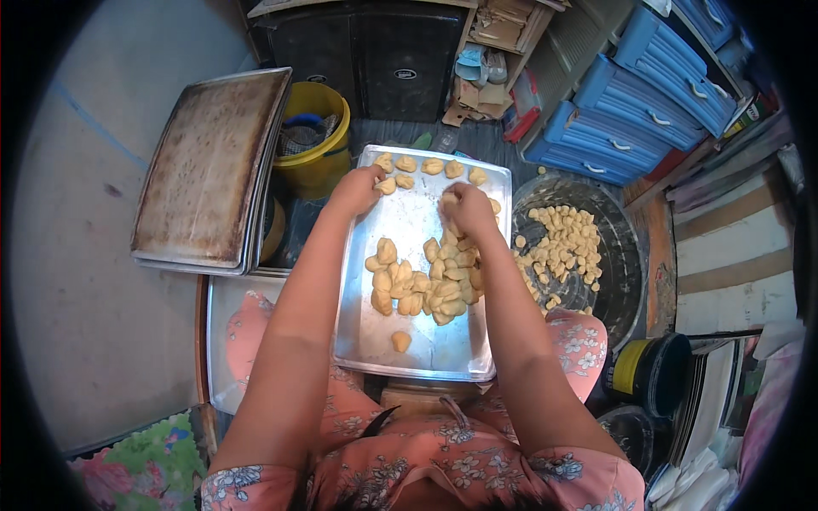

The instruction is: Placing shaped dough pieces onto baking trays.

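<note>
A shallow metal tray [365, 328] rests across my lap, with pale yellow dough pieces on it. A heap of dough pieces [443, 289] covers its middle, and a lone dough piece [400, 341] lies nearer me. Along the far edge, several shaped dough pieces [433, 166] sit in rows. My left hand [360, 189] is at the tray's far left, its fingers closed on a dough piece [387, 186]. Toward the far right, my right hand [470, 209] has its fingers closed round another dough piece [448, 198], partly hidden by the hand.
Right of the tray stands a round dark basin [626, 294] holding many small dough lumps [567, 243]. Stacked baking trays [213, 166] lean at the left beside a yellow bucket [328, 166]. Blue drawers [626, 132] stand at the far right, a black cabinet [400, 64] at the back.
</note>
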The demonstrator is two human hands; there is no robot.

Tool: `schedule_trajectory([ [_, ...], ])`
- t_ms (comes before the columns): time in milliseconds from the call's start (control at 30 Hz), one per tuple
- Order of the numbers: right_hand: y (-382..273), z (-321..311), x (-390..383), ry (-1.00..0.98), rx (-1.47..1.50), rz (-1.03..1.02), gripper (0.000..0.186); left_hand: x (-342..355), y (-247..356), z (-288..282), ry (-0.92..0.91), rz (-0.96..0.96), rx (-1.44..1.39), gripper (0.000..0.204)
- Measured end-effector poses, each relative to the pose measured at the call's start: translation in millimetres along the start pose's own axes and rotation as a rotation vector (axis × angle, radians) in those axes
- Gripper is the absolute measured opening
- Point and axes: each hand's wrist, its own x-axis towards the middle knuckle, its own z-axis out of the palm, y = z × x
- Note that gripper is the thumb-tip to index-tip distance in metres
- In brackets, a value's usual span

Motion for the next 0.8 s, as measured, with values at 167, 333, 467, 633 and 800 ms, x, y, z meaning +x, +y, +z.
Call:
schedule_trajectory([
  [167, -28.6, 2.7, -1.3, 0.274, 0.177, -0.127, 0.031, -5.0, 16.0, 9.5, 0.207, 0.270, 0.087, 0.032],
  [333, -25.7, -6.8, -24.9, 0.309, 0.027, -0.128, 0.037, -2.7, 22.5, 26.7, 0.244, 0.351, 0.260, 0.028],
  [467, 0.4, -20.3, -27.7, 0.092, -0.042, -0.153, 0.035, 3.3, 28.5, 22.8, 0.173, 0.338, 0.286, 0.032],
  [633, 7.7, -20.4, -5.3, 0.302, 0.316, -0.109, 0.029, 2.1, 47.6, 38.7, 0.290, 0.473, 0.236, 0.029],
  [800, 18.3, -13.6, -7.4, 0.421, 0.148, -0.226, 0.033, 10.0, 50.5, 66.8, 0.259, 0.486, 0.346, 0.029],
])
